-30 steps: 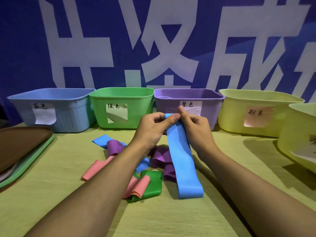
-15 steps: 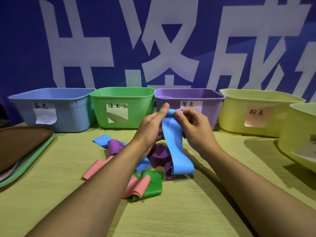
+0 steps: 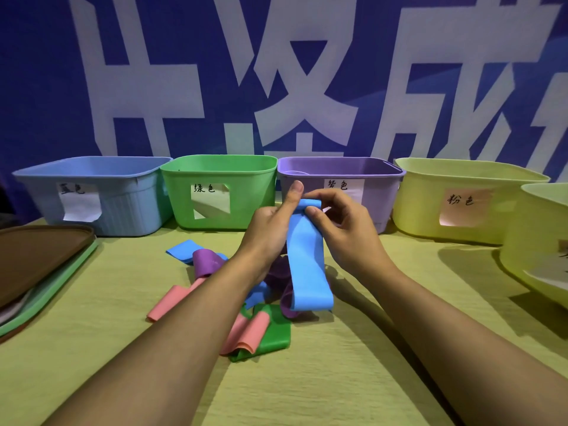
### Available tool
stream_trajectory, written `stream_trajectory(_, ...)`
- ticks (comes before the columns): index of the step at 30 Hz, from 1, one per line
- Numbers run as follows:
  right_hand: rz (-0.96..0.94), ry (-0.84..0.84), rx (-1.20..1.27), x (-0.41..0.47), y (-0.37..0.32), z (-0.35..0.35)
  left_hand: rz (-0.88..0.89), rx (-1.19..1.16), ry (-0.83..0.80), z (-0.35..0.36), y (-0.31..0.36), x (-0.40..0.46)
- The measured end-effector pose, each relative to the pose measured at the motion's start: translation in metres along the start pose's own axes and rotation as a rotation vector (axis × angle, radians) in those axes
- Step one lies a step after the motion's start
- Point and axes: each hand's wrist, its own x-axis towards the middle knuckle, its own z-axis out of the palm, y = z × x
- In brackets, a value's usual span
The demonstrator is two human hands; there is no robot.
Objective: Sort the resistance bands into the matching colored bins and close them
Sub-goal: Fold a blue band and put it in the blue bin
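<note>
Hanging from both hands, the blue band is lifted above the table, its lower loop just over the pile of bands in pink, purple, green and blue. The left hand and the right hand each pinch its top edge, fingers curled round the fold. Behind stand the blue bin, green bin, purple bin and yellow bin, all uncovered; lids lie stacked at the left
</note>
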Motion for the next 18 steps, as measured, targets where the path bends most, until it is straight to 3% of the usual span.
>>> stream_trajectory(5, 0.005, 0.000, 0.037, -0.002, -0.002, 0.000, 0.050, -0.010, 0.008, 0.001, -0.001, 0.001)
stream_trajectory(11, 0.180, 0.038, 0.274, -0.002, -0.009, -0.003, 0.070, -0.045, -0.076, 0.002, 0.001, -0.002)
stream_trajectory(18, 0.356, 0.132, 0.111, -0.003, -0.015, -0.004, 0.091, -0.066, -0.182, 0.004, 0.000, -0.004)
